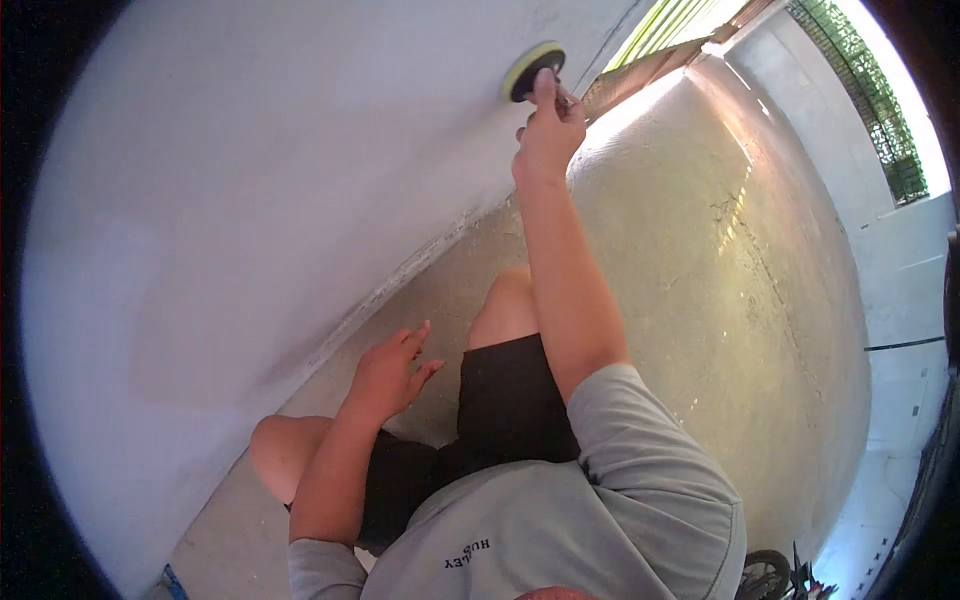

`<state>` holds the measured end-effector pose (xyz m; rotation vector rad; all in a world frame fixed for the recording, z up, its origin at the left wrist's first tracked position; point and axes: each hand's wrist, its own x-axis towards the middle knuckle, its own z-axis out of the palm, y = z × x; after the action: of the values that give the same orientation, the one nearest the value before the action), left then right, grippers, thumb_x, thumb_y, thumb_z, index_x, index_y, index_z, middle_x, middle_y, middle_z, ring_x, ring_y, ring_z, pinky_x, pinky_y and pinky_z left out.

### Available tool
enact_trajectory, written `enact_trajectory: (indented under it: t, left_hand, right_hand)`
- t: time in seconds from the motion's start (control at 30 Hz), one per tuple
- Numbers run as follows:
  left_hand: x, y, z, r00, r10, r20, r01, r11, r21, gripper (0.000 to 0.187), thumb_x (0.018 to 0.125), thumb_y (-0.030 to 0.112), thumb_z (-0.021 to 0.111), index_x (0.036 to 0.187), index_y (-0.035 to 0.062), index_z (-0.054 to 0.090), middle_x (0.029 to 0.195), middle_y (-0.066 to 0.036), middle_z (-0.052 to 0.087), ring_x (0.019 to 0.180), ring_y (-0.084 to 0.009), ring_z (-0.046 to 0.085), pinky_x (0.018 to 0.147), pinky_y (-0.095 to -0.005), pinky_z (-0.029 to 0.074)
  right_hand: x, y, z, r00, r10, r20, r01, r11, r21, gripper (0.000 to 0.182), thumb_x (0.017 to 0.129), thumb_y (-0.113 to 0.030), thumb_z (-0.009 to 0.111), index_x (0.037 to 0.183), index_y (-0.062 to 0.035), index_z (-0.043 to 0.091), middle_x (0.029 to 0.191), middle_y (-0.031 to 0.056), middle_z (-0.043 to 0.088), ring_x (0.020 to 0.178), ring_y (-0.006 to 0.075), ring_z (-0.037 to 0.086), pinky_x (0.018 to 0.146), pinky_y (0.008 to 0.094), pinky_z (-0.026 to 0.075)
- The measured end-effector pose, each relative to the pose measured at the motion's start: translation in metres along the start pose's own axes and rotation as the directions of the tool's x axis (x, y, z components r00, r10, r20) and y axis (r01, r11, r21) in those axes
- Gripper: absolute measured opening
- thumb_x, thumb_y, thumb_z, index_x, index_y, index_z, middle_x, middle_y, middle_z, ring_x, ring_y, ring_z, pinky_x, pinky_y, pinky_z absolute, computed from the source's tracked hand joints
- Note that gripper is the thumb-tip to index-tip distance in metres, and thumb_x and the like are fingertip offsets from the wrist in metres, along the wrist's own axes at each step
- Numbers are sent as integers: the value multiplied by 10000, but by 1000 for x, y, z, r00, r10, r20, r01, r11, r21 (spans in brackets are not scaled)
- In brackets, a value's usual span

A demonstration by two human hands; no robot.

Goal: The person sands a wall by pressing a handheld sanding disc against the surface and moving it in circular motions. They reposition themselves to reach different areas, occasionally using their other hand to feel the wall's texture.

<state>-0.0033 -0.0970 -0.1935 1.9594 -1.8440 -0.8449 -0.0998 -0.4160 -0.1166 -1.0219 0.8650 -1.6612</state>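
A round sanding pad (pixel 523 78) with a black back and a yellow-green rim lies against the pale wall (pixel 250 180), high up near the wall's far end. My right hand (pixel 552 130) grips it from behind with the arm stretched out, the thumb on its black back. The pad's working face is hidden against the wall. Lower down, my left hand (pixel 390 372) hangs in front of my knees with its fingers apart and nothing in it. It is nearest to the foot of the wall, not touching it.
The concrete floor (pixel 680 260) stretches to the right, with cracks in it. A wooden-framed gate (pixel 640 75) stands at the far end, brightly lit. Another pale wall (pixel 815 130) runs along the right. A wheel (pixel 765 575) shows at the bottom right.
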Motion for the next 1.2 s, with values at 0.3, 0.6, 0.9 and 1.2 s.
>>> enact_trajectory:
  t: [0.3, 0.6, 0.9, 1.2]
  left_hand:
    - [0, 3, -9, 994, -106, 13, 107, 989, -100, 514, 888, 341, 662, 1311, 68, 557, 957, -127, 643, 867, -298, 655, 765, -410, 517]
    - [0, 4, -11, 994, -92, 50, 98, 989, -115, 506, 870, 358, 676, 1256, 43, 590, 926, -124, 650, 828, -304, 649, 752, -413, 512]
    - [0, 5, -14, 999, -35, 12, 36, 992, -118, 516, 846, 349, 708, 1257, 58, 596, 859, -110, 647, 786, -292, 641, 707, -403, 508]
    - [0, 4, -7, 998, -42, -45, 37, 993, -114, 566, 826, 364, 735, 1276, 52, 589, 804, -102, 637, 749, -280, 628, 693, -392, 504]
  right_hand:
    - [-13, -8, -4, 971, 237, -37, -238, 971, -6, 371, 885, -376, 715, 992, -45, 588, 840, 43, 623, 510, 66, 384, 416, 240, 266]
    - [-4, 6, -11, 980, 193, -38, -192, 981, 19, 311, 852, -297, 742, 1041, -97, 599, 864, 14, 600, 560, 44, 375, 441, 245, 266]
    - [-2, 7, -14, 938, 327, -113, -325, 945, 38, 326, 835, -318, 760, 981, -95, 573, 783, -29, 513, 537, 52, 345, 437, 224, 271]
    - [3, 20, -15, 966, 231, -119, -228, 973, 43, 349, 848, -335, 768, 1009, -91, 577, 767, -31, 525, 601, 43, 404, 470, 224, 282]
